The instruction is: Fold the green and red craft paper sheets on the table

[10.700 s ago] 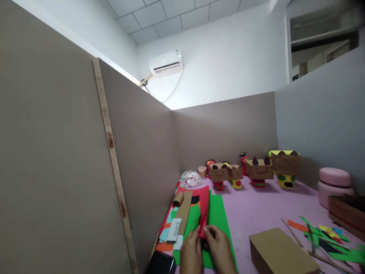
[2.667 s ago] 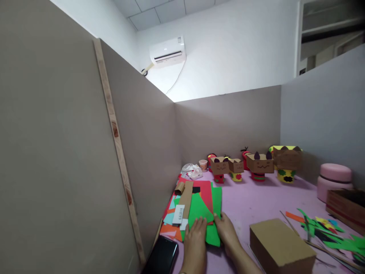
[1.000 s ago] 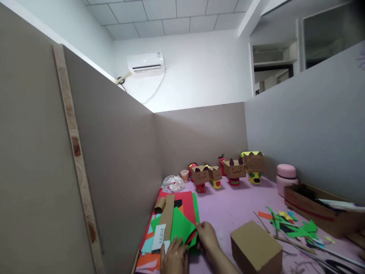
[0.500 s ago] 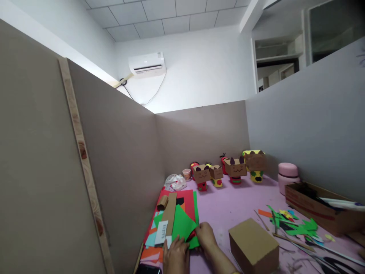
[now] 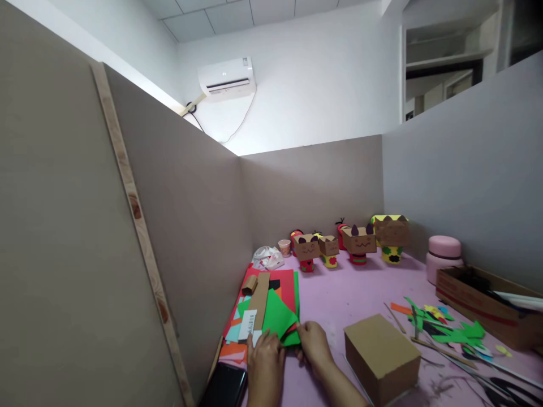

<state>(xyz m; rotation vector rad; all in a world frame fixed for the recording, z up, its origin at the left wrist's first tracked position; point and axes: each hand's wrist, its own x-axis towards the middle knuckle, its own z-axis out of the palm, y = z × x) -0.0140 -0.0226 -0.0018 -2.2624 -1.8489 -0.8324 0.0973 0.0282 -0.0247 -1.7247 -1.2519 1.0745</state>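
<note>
A pile of coloured paper lies by the left partition, with a green sheet (image 5: 278, 316) on top of a red sheet (image 5: 286, 285). My left hand (image 5: 265, 359) lies on the near edge of the green sheet, fingers together and pressing down. My right hand (image 5: 313, 342) pinches the green sheet's right corner. A brown cardboard strip (image 5: 259, 294) and a white barcode label (image 5: 248, 325) lie on the pile to the left.
A plain cardboard box (image 5: 380, 357) stands to the right of my hands. A black phone (image 5: 224, 387) lies at the near left. Several cardboard-head figures (image 5: 358, 242) line the back wall. A pink jar (image 5: 443, 257), a brown tray (image 5: 487, 305) and paper scraps (image 5: 441, 330) are right.
The view has swung a little to the right and down. Both hands stay on the green sheet, which has been squared over the pile since the earliest frames.
</note>
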